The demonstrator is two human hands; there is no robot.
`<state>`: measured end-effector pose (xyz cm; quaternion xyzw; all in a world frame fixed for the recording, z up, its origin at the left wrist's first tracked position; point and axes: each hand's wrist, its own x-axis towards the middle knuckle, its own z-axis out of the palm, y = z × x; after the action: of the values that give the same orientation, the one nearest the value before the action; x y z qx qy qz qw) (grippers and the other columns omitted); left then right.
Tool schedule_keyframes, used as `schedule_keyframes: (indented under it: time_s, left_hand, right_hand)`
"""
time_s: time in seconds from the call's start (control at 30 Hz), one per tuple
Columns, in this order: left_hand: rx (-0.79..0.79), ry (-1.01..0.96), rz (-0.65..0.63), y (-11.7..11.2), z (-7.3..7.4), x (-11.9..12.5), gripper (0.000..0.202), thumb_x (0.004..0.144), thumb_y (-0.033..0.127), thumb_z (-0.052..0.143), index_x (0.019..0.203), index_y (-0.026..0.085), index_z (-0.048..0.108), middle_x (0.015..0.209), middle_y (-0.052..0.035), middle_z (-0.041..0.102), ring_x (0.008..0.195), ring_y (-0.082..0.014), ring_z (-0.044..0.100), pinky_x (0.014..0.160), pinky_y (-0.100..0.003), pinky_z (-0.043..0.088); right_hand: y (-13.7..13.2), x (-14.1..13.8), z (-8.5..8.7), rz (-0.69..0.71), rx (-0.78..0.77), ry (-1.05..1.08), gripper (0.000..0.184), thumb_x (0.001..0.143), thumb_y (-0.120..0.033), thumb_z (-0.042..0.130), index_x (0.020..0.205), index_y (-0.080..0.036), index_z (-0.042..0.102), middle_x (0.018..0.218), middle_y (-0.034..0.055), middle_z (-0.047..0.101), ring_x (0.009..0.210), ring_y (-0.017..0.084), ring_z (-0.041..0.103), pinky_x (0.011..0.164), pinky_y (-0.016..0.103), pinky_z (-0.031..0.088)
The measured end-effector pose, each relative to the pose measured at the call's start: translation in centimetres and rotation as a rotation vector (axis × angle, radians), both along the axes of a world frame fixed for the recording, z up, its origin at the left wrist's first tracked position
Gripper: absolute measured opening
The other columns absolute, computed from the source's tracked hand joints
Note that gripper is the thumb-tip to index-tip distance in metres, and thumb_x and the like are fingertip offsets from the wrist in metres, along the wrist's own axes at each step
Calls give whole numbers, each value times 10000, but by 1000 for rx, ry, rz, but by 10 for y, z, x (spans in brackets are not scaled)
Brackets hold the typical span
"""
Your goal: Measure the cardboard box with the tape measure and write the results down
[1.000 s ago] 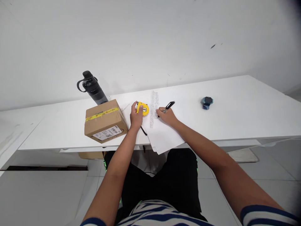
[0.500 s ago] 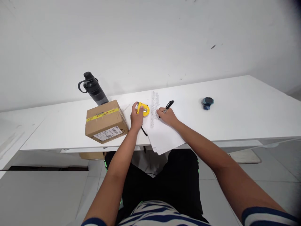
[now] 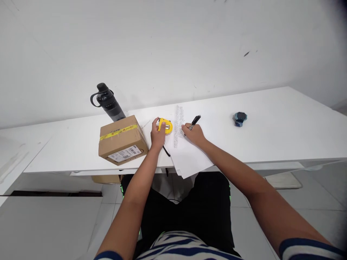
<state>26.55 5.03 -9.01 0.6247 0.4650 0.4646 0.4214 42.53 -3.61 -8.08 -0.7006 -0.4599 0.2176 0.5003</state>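
Bottle (image 3: 108,103), black with a looped cap, stands left of centre near the far edge of the white table (image 3: 271,141). Just below it in the frame lies the box (image 3: 121,144), brown cardboard with a yellow tape strip across its top and a printed label on its near face; whether bottle and box touch cannot be told.

Right of the box, near frame centre, the left hand (image 3: 157,136) rests on the table with its fingers curled around the tape measure (image 3: 166,126). The yellow case sits at the fingertips. The thumb is on its left side and the other fingers wrap over its top, so only the right part of the case shows. A black strap (image 3: 166,151) trails from under the hand toward the lower edge of the table.

Paper (image 3: 187,157), a loose white stack, lies under and between both hands and overhangs the near table edge. A column of small writing runs up it just right of the tape measure.

Right of that column, the right hand (image 3: 193,134) pinches the pen (image 3: 195,120). The black barrel slants up and right out of the closed fingers, and the tip is hidden beneath them at the writing.

Watch (image 3: 240,118), blue-grey, lies alone on the table at the right of the frame, well apart from the hands.
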Motion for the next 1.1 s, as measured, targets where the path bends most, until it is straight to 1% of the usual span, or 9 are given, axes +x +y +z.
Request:
schedule_keyframes:
  time_s: [0.1,0.2,0.4,0.5,0.57,0.77,0.9,1.0,1.1]
  left_hand:
    - [5,13,4,0,0,0,514,903,531,568,1365,313,511,883,-13,602,758,-131,591,709,-236,464]
    - [-7,11,13,0,2,0,523,897,537,575,1363,310,511,853,-7,586,732,-126,583,685,-229,453]
    - [-46,-24,38,-3,4,1,580,867,541,620,1360,272,474,803,7,577,675,-121,578,670,-231,451]
    - [-62,-34,32,-3,3,0,511,877,524,615,1301,273,482,780,18,574,671,-125,586,659,-232,455]
    - [-58,-40,18,-3,3,0,454,891,508,599,1265,275,489,779,20,579,673,-127,592,649,-230,453]
    - [-66,-44,31,-6,8,2,470,874,524,619,1255,270,512,810,5,605,700,-131,605,675,-239,458]
    - [-75,-41,32,-7,9,3,482,869,535,621,1259,271,520,833,1,612,730,-135,617,686,-239,460]
    - [-56,-34,24,-6,7,2,438,890,530,591,1252,296,518,832,12,612,722,-130,612,671,-232,454]
    - [-44,-30,11,-5,4,1,422,898,527,576,1250,302,514,830,13,616,706,-128,605,652,-230,448]
  right_hand:
    - [0,0,1,-21,-28,-5,415,818,-360,519,529,-237,249,490,-59,270,527,114,292,543,289,261]
    - [1,1,-1,30,-23,10,422,825,-385,521,529,-236,261,489,-60,278,525,112,306,547,286,273]
    - [2,3,-4,51,-17,16,412,814,-381,529,523,-235,277,485,-61,297,521,109,313,545,282,276]
    - [1,2,-5,100,24,48,409,818,-401,534,526,-233,303,496,-56,358,537,113,360,564,276,302]
    - [1,2,-5,89,43,73,411,824,-415,536,528,-233,316,498,-50,393,548,118,390,575,275,316]
    - [1,2,-3,26,17,76,438,826,-401,549,529,-235,272,483,-65,311,524,110,316,554,281,281]
    - [1,3,-2,22,15,74,428,813,-370,551,529,-234,261,488,-64,316,529,108,325,556,280,278]
    - [1,4,-2,107,-3,83,404,806,-377,549,521,-231,302,496,-60,355,535,109,348,563,278,294]
    - [1,5,-3,99,3,81,376,807,-401,542,525,-229,362,506,-51,397,551,115,367,570,276,310]
